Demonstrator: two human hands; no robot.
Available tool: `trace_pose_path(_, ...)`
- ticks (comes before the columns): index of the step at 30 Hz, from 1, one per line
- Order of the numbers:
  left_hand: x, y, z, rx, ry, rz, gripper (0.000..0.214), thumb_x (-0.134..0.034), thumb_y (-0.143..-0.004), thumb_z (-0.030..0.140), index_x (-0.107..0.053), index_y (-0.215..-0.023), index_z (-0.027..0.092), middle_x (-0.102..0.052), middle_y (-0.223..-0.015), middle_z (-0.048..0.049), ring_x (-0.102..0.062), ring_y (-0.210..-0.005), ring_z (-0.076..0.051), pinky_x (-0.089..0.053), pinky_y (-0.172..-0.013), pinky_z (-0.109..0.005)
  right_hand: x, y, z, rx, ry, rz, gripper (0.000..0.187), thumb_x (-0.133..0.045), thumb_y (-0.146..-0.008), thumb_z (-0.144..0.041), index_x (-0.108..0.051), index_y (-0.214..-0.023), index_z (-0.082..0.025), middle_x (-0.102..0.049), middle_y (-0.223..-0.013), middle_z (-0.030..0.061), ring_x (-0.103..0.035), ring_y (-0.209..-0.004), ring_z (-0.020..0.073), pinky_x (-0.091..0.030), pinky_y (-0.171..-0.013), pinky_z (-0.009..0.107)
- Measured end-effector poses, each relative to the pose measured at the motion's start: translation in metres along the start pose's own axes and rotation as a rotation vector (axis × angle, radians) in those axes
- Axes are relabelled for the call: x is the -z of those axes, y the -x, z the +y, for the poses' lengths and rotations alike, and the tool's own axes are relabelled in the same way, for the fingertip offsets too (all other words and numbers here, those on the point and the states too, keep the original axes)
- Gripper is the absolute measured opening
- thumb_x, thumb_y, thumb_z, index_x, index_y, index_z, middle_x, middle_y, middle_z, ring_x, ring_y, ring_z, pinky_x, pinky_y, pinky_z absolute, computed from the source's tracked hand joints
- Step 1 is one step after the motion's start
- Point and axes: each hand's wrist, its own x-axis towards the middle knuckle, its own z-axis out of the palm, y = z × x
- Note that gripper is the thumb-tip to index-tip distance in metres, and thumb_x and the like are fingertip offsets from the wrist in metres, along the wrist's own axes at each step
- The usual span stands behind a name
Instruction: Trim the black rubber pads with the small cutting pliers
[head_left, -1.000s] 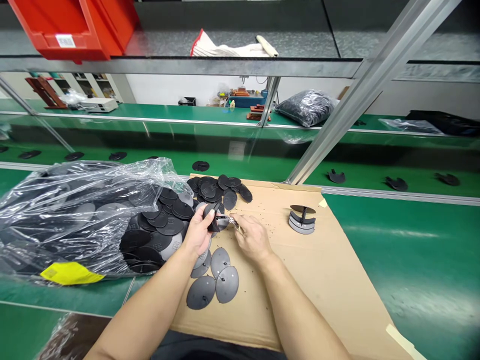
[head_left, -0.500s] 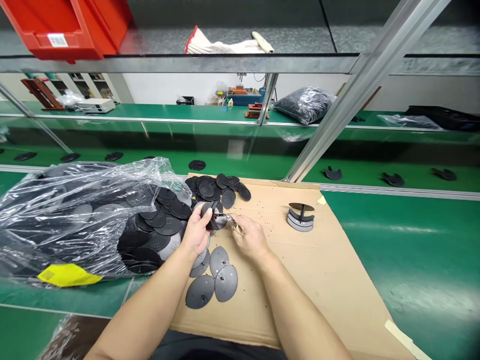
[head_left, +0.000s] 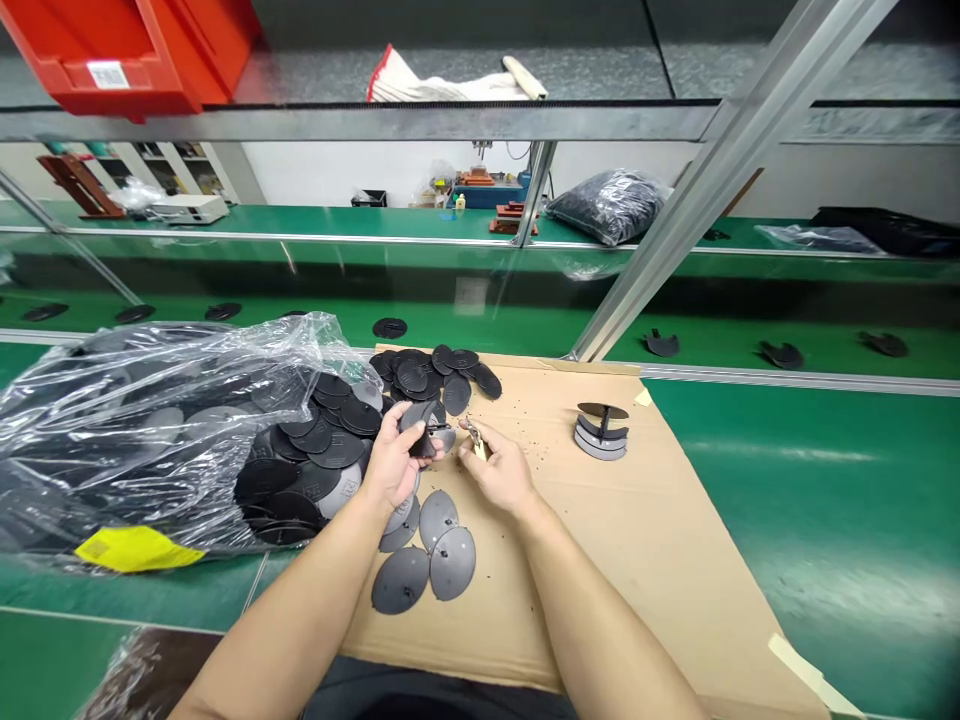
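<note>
From the gap between the hands, at nine o'clock, see a clear plastic bag [head_left: 187, 400] with dark oval discs [head_left: 341, 450] at its mouth. Close in, also at nine, find the left hand [head_left: 390, 465] curled around a dark curved part [head_left: 418, 416] with a thin stem [head_left: 439, 428] toward three. Looks light, stiff and smooth, so perhaps slippery; judged likeliest to snap at the stem, best held by the broad body. At six, note grey discs [head_left: 453, 565] flat on cardboard [head_left: 622, 540]. At three, see a metal hand tool [head_left: 477, 440], seemingly just apart from the stem, in the bent-fingered grip of the right hand [head_left: 508, 470]. Farther out, a stacked piece [head_left: 602, 447].
</note>
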Motion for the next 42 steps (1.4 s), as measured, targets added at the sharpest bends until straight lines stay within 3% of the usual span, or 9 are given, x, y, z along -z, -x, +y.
trace_pose_path(6, 0.005, -0.005, 0.004, 0.007, 0.071, -0.009, 0.070, -0.080, -0.060, 0.013, -0.045, -0.120, 0.023, -0.060, -0.077, 0.0031, -0.059, -0.059, -0.008, -0.047, -0.057, -0.021, -0.002, 0.001, 0.002, 0.040, 0.107, 0.041, 0.037, -0.056, -0.077, -0.023, -0.065, -0.113, -0.020, -0.069, -0.086, 0.0020, -0.063, -0.079, 0.0189, -0.049, -0.080, 0.033)
trace_pose_path(9, 0.007, -0.010, 0.005, 0.053, 0.166, -0.021, 0.050, -0.081, -0.060, 0.013, -0.055, -0.102, 0.018, -0.059, -0.074, 0.0034, -0.055, -0.056, -0.005, -0.041, -0.051, -0.016, -0.002, 0.001, 0.000, 0.079, 0.162, 0.033, 0.033, -0.056, -0.077, -0.021, -0.065, -0.109, -0.021, -0.069, -0.087, 0.0016, -0.063, -0.081, 0.0193, -0.049, -0.079, 0.033)
trace_pose_path(13, 0.008, -0.009, 0.006, 0.076, 0.296, 0.000, 0.033, -0.080, -0.064, 0.015, -0.055, -0.085, 0.018, -0.058, -0.070, 0.0042, -0.055, -0.057, -0.006, -0.039, -0.048, -0.016, -0.001, 0.002, -0.005, 0.123, 0.201, 0.006, 0.030, -0.055, -0.078, -0.019, -0.065, -0.106, -0.022, -0.068, -0.086, 0.0018, -0.063, -0.080, 0.0191, -0.049, -0.076, 0.031)
trace_pose_path(18, 0.007, -0.006, 0.009, 0.162, 0.280, -0.096, 0.019, -0.069, -0.078, 0.024, -0.058, -0.092, 0.018, -0.066, -0.082, -0.0045, -0.065, -0.078, -0.018, -0.052, -0.061, -0.028, -0.001, 0.003, -0.008, 0.166, 0.238, -0.030, 0.033, -0.056, -0.079, -0.020, -0.063, -0.111, -0.022, -0.067, -0.091, 0.0035, -0.061, -0.085, 0.0204, -0.049, -0.079, 0.033)
trace_pose_path(23, 0.007, -0.007, 0.010, 0.178, 0.218, -0.046, 0.024, -0.070, -0.076, 0.016, -0.059, -0.097, 0.019, -0.060, -0.074, 0.0001, -0.056, -0.057, -0.010, -0.037, -0.042, -0.016, -0.002, 0.005, -0.008, 0.194, 0.288, -0.056, 0.042, -0.058, -0.079, -0.020, -0.059, -0.121, -0.021, -0.066, -0.103, 0.0067, -0.059, -0.096, 0.0220, -0.048, -0.088, 0.036)
trace_pose_path(26, 0.007, -0.008, 0.010, 0.234, 0.251, -0.061, 0.023, -0.069, -0.077, 0.017, -0.060, -0.098, 0.017, -0.056, -0.070, 0.0009, -0.049, -0.051, -0.007, -0.029, -0.038, -0.015, -0.003, 0.007, -0.012, 0.242, 0.377, -0.084, 0.043, -0.056, -0.079, -0.019, -0.058, -0.122, -0.019, -0.065, -0.102, 0.0080, -0.059, -0.094, 0.0221, -0.048, -0.088, 0.035)
trace_pose_path(32, 0.007, -0.006, 0.010, 0.270, 0.262, -0.158, 0.016, -0.060, -0.082, 0.015, -0.062, -0.098, 0.014, -0.051, -0.065, 0.0019, -0.038, -0.042, -0.004, -0.027, -0.036, -0.015, -0.005, 0.012, -0.021, 0.328, 0.555, -0.157, 0.045, -0.053, -0.080, -0.019, -0.056, -0.125, -0.018, -0.064, -0.097, 0.0080, -0.059, -0.085, 0.0211, -0.049, -0.082, 0.032)
trace_pose_path(42, 0.007, -0.006, 0.005, 0.249, 0.106, -0.128, 0.027, -0.070, -0.074, 0.020, -0.061, -0.099, 0.016, -0.053, -0.063, 0.0030, -0.040, -0.039, -0.004, -0.026, -0.036, -0.016, -0.003, 0.012, -0.027, 0.333, 0.644, -0.210, 0.046, -0.049, -0.081, -0.019, -0.054, -0.127, -0.018, -0.065, -0.099, 0.0079, -0.060, -0.086, 0.0214, -0.048, -0.082, 0.032)
